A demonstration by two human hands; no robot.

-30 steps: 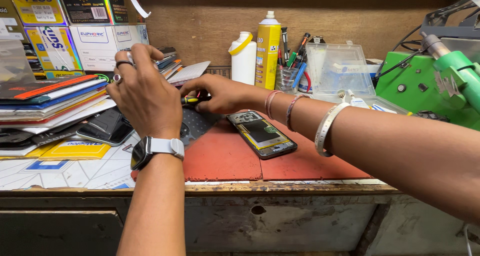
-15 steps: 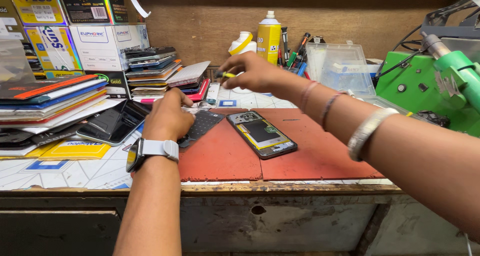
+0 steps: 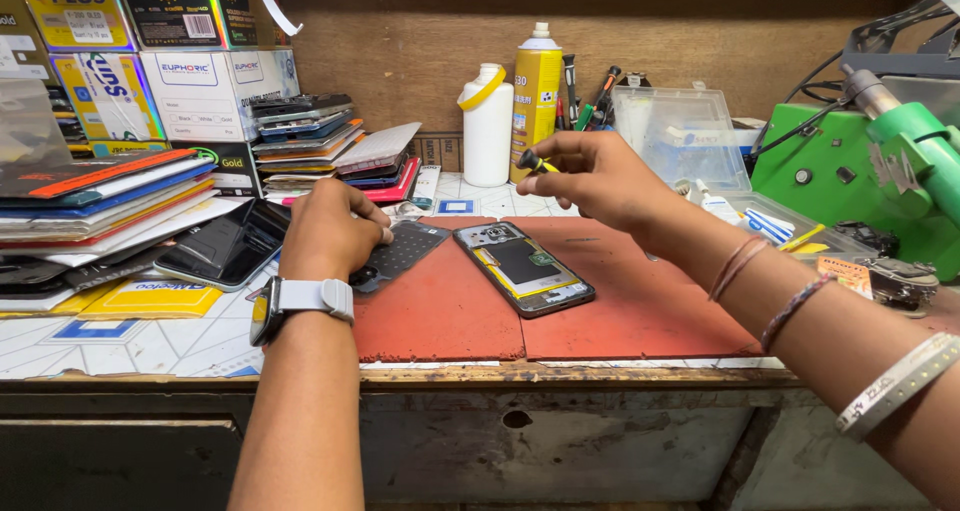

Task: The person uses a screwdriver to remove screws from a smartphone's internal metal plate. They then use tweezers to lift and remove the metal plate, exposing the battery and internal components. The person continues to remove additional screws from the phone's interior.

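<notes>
the right hand (image 3: 600,176) is raised above the desk (image 3: 600,375), fingers pinched around a small yellow-and-black tool (image 3: 534,161), likely a screwdriver, held just behind the opened phone (image 3: 523,267). the phone lies face down with its back off, innards showing, across the seam of two red mats (image 3: 640,311). the left hand (image 3: 330,233), a watch (image 3: 300,299) on its wrist, rests curled with its fingers on a dark perforated panel (image 3: 405,251) at the mat's left edge, just beside the phone; whether it grips the panel i cannot tell. left of it lie dark phones (image 3: 225,246) and stacks of flat packs (image 3: 100,196). behind stand a white bottle (image 3: 487,126), a yellow spray can (image 3: 536,96) and a clear plastic box (image 3: 680,131). a green machine (image 3: 860,181) sits at right.
</notes>
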